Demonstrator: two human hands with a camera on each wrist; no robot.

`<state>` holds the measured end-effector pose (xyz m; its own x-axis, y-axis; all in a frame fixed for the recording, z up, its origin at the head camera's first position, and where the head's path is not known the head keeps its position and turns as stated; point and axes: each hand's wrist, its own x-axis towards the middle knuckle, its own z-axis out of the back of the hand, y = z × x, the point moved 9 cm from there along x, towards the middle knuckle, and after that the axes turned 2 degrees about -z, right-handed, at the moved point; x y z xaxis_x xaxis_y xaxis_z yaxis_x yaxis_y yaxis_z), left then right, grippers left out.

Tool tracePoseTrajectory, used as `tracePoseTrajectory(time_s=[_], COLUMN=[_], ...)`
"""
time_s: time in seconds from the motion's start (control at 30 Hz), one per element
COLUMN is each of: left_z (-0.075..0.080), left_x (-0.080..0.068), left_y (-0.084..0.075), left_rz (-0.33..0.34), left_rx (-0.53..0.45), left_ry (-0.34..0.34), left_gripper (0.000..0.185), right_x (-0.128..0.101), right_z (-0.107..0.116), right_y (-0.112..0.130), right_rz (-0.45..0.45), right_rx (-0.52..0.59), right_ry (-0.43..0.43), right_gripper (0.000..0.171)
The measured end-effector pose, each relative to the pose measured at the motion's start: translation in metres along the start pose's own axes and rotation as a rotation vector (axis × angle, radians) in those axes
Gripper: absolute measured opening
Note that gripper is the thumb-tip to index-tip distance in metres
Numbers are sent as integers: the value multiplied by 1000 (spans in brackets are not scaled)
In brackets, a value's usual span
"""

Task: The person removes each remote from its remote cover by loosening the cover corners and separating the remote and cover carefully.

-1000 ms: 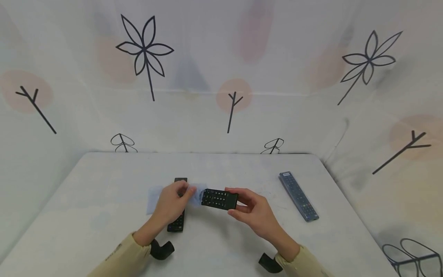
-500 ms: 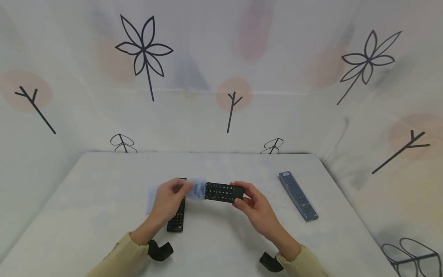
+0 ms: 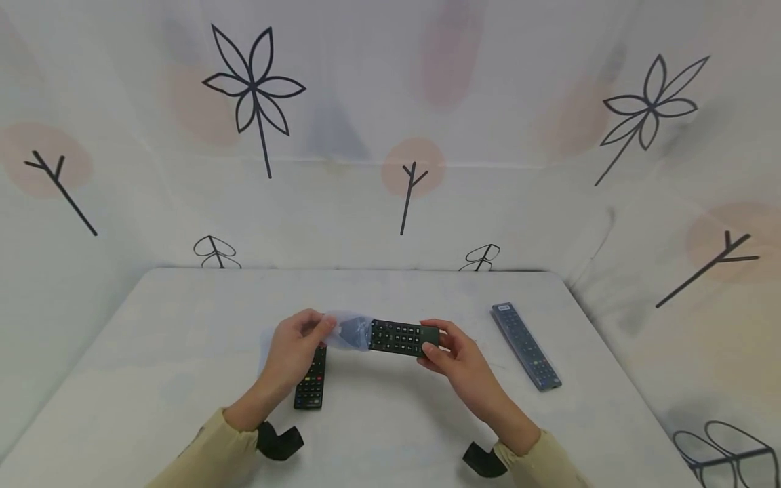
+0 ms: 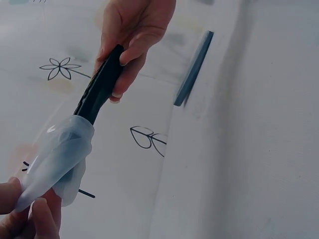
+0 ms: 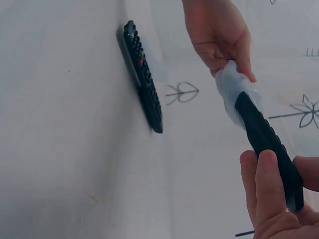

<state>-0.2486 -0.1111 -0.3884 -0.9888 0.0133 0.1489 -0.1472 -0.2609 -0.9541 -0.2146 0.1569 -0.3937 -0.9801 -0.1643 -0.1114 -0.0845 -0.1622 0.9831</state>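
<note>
My right hand (image 3: 448,350) grips one end of a black remote (image 3: 404,337) held above the table, also seen in the right wrist view (image 5: 266,139) and the left wrist view (image 4: 99,87). The remote's other end sits inside a clear plastic sleeve (image 3: 348,332). My left hand (image 3: 297,346) pinches the far end of that sleeve (image 4: 57,159). The sleeve covers only the tip of the remote (image 5: 232,89).
A second black remote (image 3: 311,379) lies flat on the white table (image 3: 390,420) below my left hand. A grey-blue remote (image 3: 526,344) lies to the right. A patterned cloth backdrop (image 3: 390,135) rises behind the table.
Both hands have lifted a little and moved apart. The remote has slid to the right, further out of the sleeve, and now lies more level.
</note>
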Motion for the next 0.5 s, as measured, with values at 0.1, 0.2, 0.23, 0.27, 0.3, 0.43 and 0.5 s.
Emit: tracePoseTrajectory(time_s=[0.1,0.2,0.23,0.27,0.3,0.43,0.5], left_z=[-2,-2,-2,-3,-2,0,2], left_x=[0,0,0,0,0,1,3], left_y=[-2,-4,-4,-5,-5,-9,-12], left_rz=[-1,-1,2,3,6,-15,-33], left_rx=[-7,-13,-12,-13,-11,26,59], left_ry=[15,27,30,34,37,38,33], left_gripper=[21,20,20,19,18,15,13], right_x=[0,0,0,1,1,1,1], right_z=[1,1,1,1,1,2,3], right_y=[-1,-2,-2,-2,-2,-1,0], right_rz=[-25,-50,-55,-56,-56,-36,-20], right_rx=[25,50,58,65,67,68,66], right_ry=[11,19,20,20,14,-20,-38], right_gripper=[43,44,43,43,41,37,35])
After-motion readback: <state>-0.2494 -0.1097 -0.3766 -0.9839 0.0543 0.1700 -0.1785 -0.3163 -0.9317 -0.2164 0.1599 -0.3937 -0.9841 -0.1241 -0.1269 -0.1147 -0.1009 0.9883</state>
